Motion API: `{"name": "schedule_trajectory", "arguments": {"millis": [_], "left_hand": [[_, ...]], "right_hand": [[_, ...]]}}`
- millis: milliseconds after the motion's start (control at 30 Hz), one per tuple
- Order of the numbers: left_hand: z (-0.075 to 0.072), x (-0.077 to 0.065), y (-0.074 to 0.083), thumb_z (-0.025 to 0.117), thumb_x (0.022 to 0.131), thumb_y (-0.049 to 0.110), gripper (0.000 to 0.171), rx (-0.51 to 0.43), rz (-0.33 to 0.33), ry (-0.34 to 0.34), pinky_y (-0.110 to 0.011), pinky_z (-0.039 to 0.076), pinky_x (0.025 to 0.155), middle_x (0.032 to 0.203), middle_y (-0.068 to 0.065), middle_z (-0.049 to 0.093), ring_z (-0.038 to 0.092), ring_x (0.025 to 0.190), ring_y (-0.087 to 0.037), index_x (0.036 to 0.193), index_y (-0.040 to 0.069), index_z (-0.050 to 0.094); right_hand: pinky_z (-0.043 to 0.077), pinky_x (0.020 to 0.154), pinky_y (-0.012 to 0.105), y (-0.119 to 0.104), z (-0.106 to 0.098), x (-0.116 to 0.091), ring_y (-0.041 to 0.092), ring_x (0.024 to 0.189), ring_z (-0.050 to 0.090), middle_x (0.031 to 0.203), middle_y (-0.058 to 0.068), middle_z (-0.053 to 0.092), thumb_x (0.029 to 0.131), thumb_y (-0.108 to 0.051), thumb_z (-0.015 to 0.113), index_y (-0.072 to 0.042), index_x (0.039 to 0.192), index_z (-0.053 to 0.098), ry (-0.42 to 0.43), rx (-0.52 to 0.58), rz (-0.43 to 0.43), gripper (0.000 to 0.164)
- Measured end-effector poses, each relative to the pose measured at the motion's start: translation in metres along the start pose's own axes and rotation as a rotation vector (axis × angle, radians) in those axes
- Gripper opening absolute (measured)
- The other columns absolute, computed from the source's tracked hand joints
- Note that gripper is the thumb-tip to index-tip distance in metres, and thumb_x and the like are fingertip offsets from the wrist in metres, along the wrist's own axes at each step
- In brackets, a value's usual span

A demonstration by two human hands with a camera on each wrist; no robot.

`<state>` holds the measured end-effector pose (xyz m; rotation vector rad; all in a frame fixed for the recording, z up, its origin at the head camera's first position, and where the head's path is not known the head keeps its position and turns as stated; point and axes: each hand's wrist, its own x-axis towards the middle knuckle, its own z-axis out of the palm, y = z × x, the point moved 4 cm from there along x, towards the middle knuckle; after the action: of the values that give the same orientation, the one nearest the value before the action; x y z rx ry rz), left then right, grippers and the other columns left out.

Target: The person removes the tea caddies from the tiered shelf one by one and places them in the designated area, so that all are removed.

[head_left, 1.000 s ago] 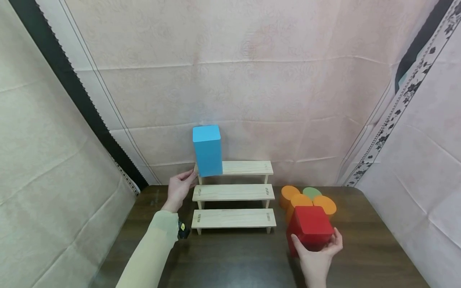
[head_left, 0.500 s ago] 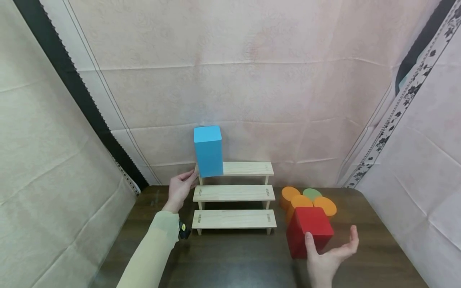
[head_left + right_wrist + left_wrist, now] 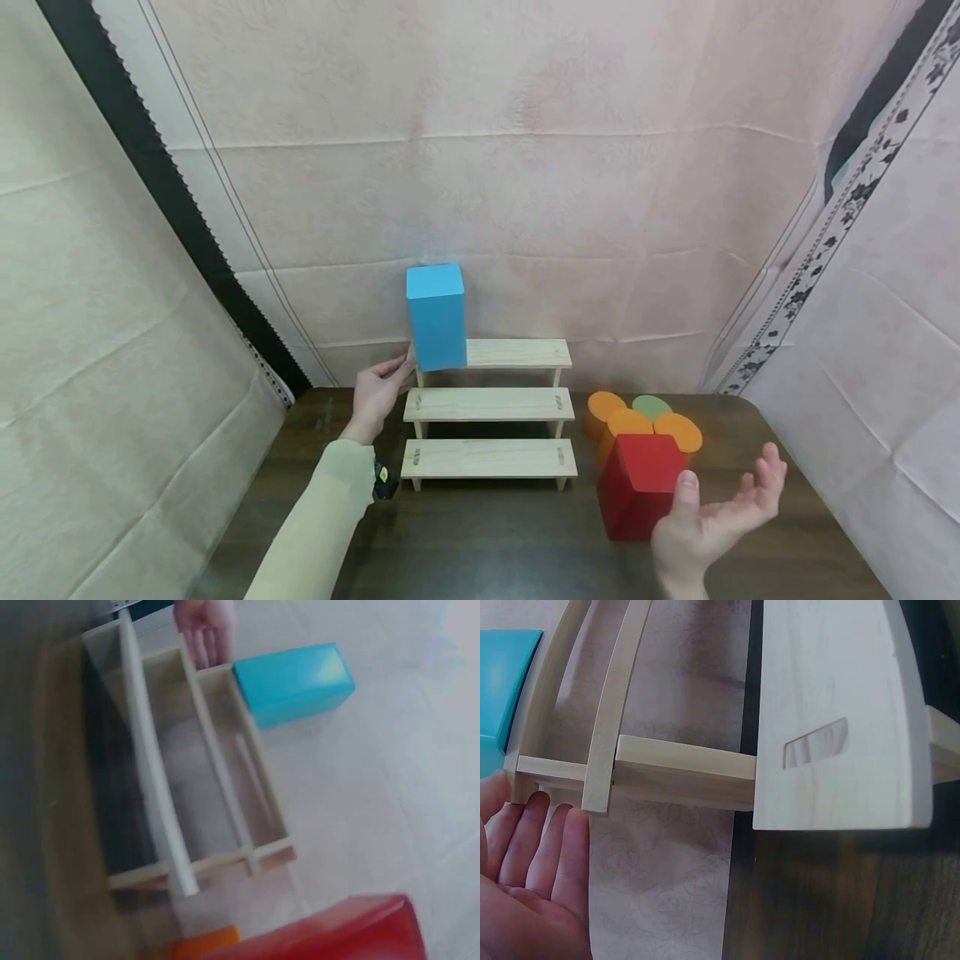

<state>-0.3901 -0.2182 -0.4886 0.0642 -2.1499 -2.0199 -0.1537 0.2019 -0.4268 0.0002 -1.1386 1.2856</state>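
A three-step wooden stand (image 3: pixel 491 457) stands on the dark table. Upright on the left end of its top step is a blue rectangular block (image 3: pixel 437 325). My left hand (image 3: pixel 375 400) pinches the left end of that step, with the thumb on top and fingers underneath in the left wrist view (image 3: pixel 536 885). A red rectangular block (image 3: pixel 637 492) stands on the table to the right of the stand. Just right of it my right hand (image 3: pixel 712 529) is spread, palm up and holding nothing. The thumb overlaps the block's edge in the head view; whether it touches cannot be told.
Behind the red block are orange round-topped pieces (image 3: pixel 678 429) and a green one (image 3: pixel 651 406), bunched together. Pale patterned cloth (image 3: pixel 525 208) hangs behind the table and at both sides. The brown table (image 3: pixel 495 542) extends in front of the stand.
My right hand has let go of the red block, spread its fingers and moved right, away from it. The left hand keeps its grip on the stand; the blue block stays put.
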Motion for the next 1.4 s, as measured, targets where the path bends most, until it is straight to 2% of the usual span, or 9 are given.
{"name": "schedule_trajectory", "arguments": {"millis": [267,400,533,633,767,900,1000,1133,1400], "left_hand": [[-0.002,0.0,0.001,0.071,0.107,0.023,0.042,-0.019,0.008,0.017,-0.053,0.055,0.102,0.137,-0.022,0.069,0.069,0.122,-0.04,0.143,0.002,0.067],[-0.002,0.0,0.004,0.071,0.107,0.022,0.042,-0.022,0.016,0.031,-0.053,0.055,0.102,0.139,-0.021,0.068,0.068,0.125,-0.039,0.144,0.002,0.067],[-0.002,0.001,0.007,0.07,0.107,0.019,0.041,-0.014,0.022,0.032,-0.042,0.06,0.095,0.141,-0.022,0.067,0.066,0.127,-0.039,0.144,0.001,0.067],[-0.002,0.002,0.007,0.069,0.107,0.018,0.041,-0.003,0.016,0.027,-0.041,0.06,0.095,0.142,-0.021,0.066,0.066,0.128,-0.038,0.144,0.001,0.066],[-0.003,0.002,0.007,0.07,0.107,0.018,0.04,0.0,0.007,0.024,-0.05,0.057,0.1,0.142,-0.02,0.067,0.067,0.127,-0.035,0.143,0.001,0.067],[-0.003,0.001,0.005,0.071,0.106,0.018,0.04,-0.012,-0.004,0.016,-0.051,0.057,0.1,0.143,-0.021,0.066,0.067,0.127,-0.036,0.143,0.001,0.067],[-0.002,0.0,0.002,0.07,0.107,0.017,0.04,-0.015,0.001,0.009,-0.053,0.057,0.1,0.142,-0.022,0.066,0.067,0.127,-0.037,0.143,0.0,0.067],[0.0,-0.001,0.002,0.072,0.106,0.02,0.04,-0.01,0.002,0.004,-0.055,0.056,0.101,0.142,-0.021,0.067,0.067,0.127,-0.037,0.141,0.0,0.069],[0.001,-0.001,0.003,0.072,0.106,0.023,0.041,0.004,-0.002,0.004,-0.057,0.055,0.102,0.143,-0.019,0.067,0.066,0.128,-0.038,0.141,0.002,0.07]], "right_hand": [[0.028,0.118,0.042,-0.017,0.054,-0.002,0.038,0.141,0.039,0.144,0.027,0.05,0.09,0.006,0.064,0.016,0.118,0.05,-0.079,0.207,-0.133,0.032],[0.03,0.117,0.042,-0.021,0.082,-0.003,0.036,0.14,0.04,0.145,0.024,0.05,0.089,0.011,0.058,0.019,0.122,0.049,-0.198,0.218,-0.142,0.035],[0.034,0.113,0.043,-0.016,0.109,-0.009,0.036,0.14,0.043,0.146,0.029,0.05,0.088,0.012,0.058,0.019,0.127,0.049,-0.346,0.213,-0.142,0.041],[0.037,0.111,0.042,-0.008,0.134,-0.016,0.034,0.14,0.045,0.148,0.029,0.049,0.09,0.01,0.063,0.015,0.135,0.05,-0.502,0.217,-0.059,0.047],[0.04,0.111,0.041,0.004,0.176,-0.03,0.025,0.143,0.044,0.156,0.01,0.049,0.096,-0.002,0.072,0.001,0.151,0.048,-0.732,0.182,0.151,0.059],[0.041,0.111,0.052,0.012,0.215,-0.046,0.024,0.145,0.042,0.158,0.002,0.049,0.096,-0.013,0.08,-0.01,0.157,0.046,-0.875,0.135,0.302,0.069],[0.041,0.111,0.058,0.022,0.24,-0.056,0.027,0.147,0.041,0.159,0.003,0.047,0.093,-0.02,0.085,-0.016,0.16,0.043,-0.929,0.076,0.352,0.079],[0.041,0.115,0.056,0.035,0.266,-0.064,0.03,0.148,0.04,0.161,0.006,0.043,0.089,-0.029,0.09,-0.022,0.164,0.037,-0.976,-0.024,0.358,0.092],[0.044,0.115,0.052,0.041,0.304,-0.071,0.025,0.145,0.044,0.161,0.004,0.044,0.083,-0.046,0.094,-0.034,0.167,0.032,-0.93,-0.156,0.42,0.106]]}}
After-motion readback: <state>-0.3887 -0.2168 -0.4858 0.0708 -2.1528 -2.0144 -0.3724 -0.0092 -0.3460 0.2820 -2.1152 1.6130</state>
